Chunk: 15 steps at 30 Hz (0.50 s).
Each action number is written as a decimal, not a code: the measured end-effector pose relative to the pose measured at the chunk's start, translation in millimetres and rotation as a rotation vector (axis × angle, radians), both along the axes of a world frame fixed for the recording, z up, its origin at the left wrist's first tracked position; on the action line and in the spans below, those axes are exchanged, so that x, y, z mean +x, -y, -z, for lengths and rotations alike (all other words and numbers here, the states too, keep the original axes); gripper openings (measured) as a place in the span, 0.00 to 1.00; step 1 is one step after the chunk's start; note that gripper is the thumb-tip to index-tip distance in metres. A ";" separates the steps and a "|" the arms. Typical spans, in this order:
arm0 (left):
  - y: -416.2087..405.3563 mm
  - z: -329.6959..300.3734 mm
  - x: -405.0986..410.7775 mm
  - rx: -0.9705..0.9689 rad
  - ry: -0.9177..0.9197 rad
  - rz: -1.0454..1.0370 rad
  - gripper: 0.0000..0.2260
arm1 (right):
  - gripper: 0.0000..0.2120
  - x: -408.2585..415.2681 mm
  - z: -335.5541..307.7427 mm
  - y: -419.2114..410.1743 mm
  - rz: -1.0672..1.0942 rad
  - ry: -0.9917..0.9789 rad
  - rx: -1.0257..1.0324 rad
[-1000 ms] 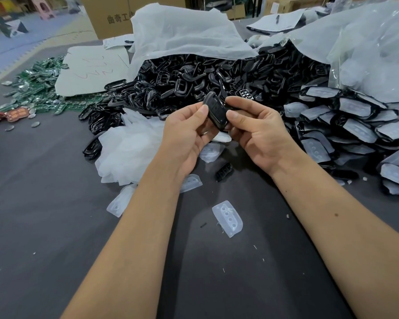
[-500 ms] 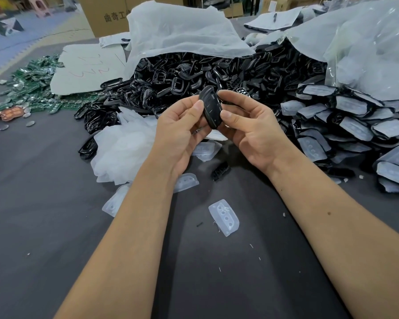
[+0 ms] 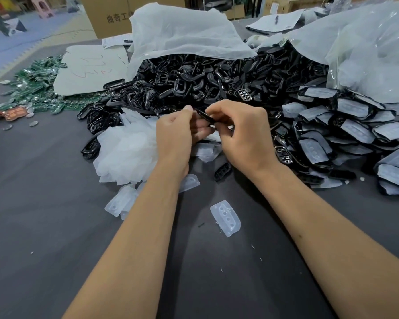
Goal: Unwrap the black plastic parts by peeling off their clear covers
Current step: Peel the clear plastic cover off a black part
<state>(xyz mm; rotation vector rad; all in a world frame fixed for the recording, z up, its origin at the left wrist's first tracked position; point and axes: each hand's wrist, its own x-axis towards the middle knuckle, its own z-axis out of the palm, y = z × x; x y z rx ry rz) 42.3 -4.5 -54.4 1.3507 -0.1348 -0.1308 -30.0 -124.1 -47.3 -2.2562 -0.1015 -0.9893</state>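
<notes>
A small black plastic part (image 3: 205,116) is held edge-on between both hands, above the dark table. My left hand (image 3: 174,133) pinches its left end with thumb and fingers. My right hand (image 3: 242,132) curls over its right end, fingers bent down around it. Most of the part is hidden by the fingers, so I cannot tell whether a clear cover is still on it. Still-wrapped black parts with clear covers (image 3: 352,127) are heaped to the right. Peeled clear covers (image 3: 127,150) lie in a white heap to the left.
A big pile of bare black frames (image 3: 194,84) spills from a white bag (image 3: 177,35) behind the hands. Loose clear covers (image 3: 226,218) and one black part (image 3: 222,171) lie on the table (image 3: 44,226) near my forearms. Green circuit boards (image 3: 35,88) sit far left.
Both hands have lowered and curled inward. The black part has turned from face-on to edge-on, and the right fingers now fold over it.
</notes>
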 end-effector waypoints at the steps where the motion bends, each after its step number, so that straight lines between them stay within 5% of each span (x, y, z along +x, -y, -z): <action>1: 0.0 -0.8 0.4 -0.003 -0.017 0.009 0.17 | 0.15 -1.1 -1.3 -1.1 0.005 -0.007 -0.067; 7: -2.8 -1.4 5.1 0.161 -0.044 0.004 0.11 | 0.11 -4.4 -4.9 1.6 0.077 0.011 -0.260; 15: -5.9 -0.1 1.1 0.163 0.049 0.051 0.07 | 0.18 0.9 0.2 5.9 0.229 0.128 -0.061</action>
